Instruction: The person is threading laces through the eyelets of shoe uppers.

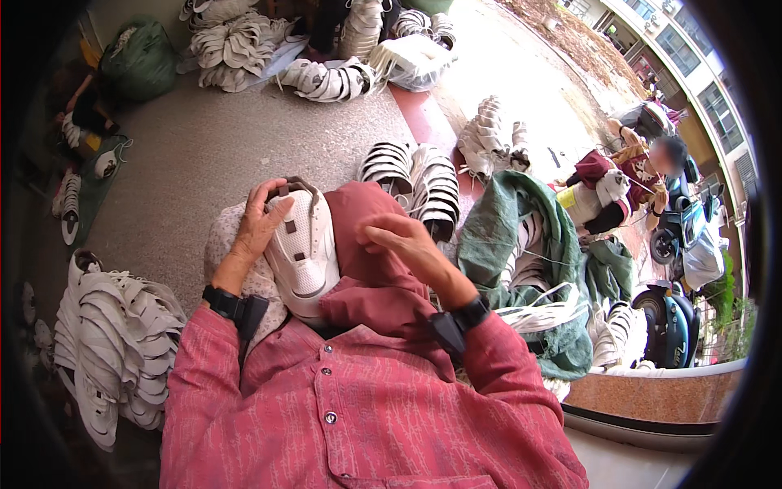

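A white shoe [303, 244] with a perforated upper and dark patches rests on my lap, its toe toward my body. My left hand [262, 218] grips it by the collar on its left side, thumb over the upper. To the right of the shoe, above my red-clad thigh, my right hand [405, 243] is raised with fingers bent and tips drawn together. Whether a thin lace or thread lies in that pinch is too small to make out. The right hand is apart from the shoe.
Stacked white shoe uppers [122, 346] lie at my left; more nested uppers [434, 191] stand ahead. A green sack [489, 232] with uppers and white laces [542, 314] sits at my right. Beyond it are another person [639, 171] and scooters [672, 322]. A full green bag [138, 61] stands far left.
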Available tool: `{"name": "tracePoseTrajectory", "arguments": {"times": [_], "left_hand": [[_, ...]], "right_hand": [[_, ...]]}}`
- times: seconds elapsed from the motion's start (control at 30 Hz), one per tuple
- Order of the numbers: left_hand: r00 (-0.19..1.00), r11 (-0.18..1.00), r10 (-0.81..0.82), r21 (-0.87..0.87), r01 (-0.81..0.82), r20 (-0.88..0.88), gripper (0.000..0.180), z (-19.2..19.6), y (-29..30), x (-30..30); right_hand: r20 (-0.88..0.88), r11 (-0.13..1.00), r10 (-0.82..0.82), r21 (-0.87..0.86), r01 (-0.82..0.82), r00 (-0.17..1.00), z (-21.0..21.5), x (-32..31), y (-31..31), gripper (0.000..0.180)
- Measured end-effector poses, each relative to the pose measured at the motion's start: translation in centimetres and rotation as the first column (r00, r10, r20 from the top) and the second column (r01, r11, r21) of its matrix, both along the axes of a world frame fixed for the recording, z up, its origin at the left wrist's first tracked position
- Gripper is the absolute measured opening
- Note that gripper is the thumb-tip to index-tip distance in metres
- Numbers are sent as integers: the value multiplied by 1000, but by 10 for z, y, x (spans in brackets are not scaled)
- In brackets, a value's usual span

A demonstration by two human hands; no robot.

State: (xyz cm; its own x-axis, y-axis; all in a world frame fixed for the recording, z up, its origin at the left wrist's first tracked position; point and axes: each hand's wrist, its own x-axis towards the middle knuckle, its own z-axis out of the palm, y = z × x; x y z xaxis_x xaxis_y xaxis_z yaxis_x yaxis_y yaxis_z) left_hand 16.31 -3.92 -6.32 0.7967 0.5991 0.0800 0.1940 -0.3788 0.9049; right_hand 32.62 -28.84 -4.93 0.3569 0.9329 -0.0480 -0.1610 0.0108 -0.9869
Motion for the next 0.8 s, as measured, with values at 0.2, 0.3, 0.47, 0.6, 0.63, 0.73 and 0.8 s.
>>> {"name": "tracePoseTrajectory", "arguments": {"times": [0.2, 0.3, 0.47, 0.6, 0.63, 0.73, 0.8], "left_hand": [[995, 998, 55, -22, -57, -84, 76, 4, -8, -2], [996, 998, 61, -18, -62, -62, 75, 2, -6, 0], [994, 998, 58, -17, -60, -88, 72, -2, -3, 1], [995, 998, 58, 15, -57, -82, 67, -5, -1, 0], [997, 999, 43, 24, -42, -60, 65, -6, -1, 0], [999, 999, 34, 32, -33, -35, 63, -10, 1, 0], [1000, 1000, 15, 9, -14, -25, 63, -12, 3, 1]], "right_hand": [[566, 688, -69, -569, 450, 821, -20, 50, -162, 23], [702, 623, 193, -627, 467, 685, -30, 58, -221, 19], [829, 699, 159, -478, 532, 535, -46, 49, -257, 22], [842, 599, 413, -538, 593, 347, -56, 45, -272, 27], [816, 558, 477, -569, 604, 328, -58, 45, -278, 27], [895, 487, 275, -446, 751, 352, -64, 50, -303, 24], [914, 193, 72, -406, 893, 400, -65, 56, -323, 24]]}}
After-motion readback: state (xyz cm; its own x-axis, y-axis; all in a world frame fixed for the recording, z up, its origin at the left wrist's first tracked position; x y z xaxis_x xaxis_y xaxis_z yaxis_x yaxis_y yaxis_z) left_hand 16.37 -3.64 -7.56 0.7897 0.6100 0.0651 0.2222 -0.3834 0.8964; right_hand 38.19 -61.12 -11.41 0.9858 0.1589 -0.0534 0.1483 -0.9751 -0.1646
